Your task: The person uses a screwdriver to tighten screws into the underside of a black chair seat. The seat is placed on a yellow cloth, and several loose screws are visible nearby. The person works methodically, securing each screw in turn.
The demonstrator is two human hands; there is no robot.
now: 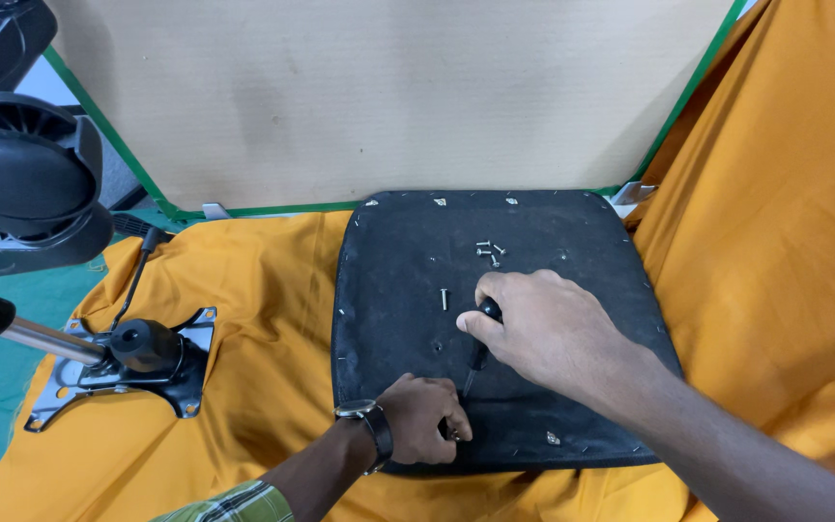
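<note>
A black fabric-covered seat panel (533, 406) lies upside down on orange cloth. My right hand (543, 329) grips a black-handled screwdriver (481, 338), its tip pointing down at the panel near my left hand. My left hand (424, 418), with a wristwatch, is curled at the panel's near edge, fingers pinched around the screwdriver tip; what it pinches is hidden. One loose screw (444, 299) lies left of my right hand, and several more screws (488, 251) sit farther back on the panel.
A black chair tilt mechanism (142, 356) with a metal plate and shaft rests on the orange cloth (253, 309) at left. A chair base with a castor (21, 179) stands at far left. A cardboard sheet (388, 97) rises behind the panel.
</note>
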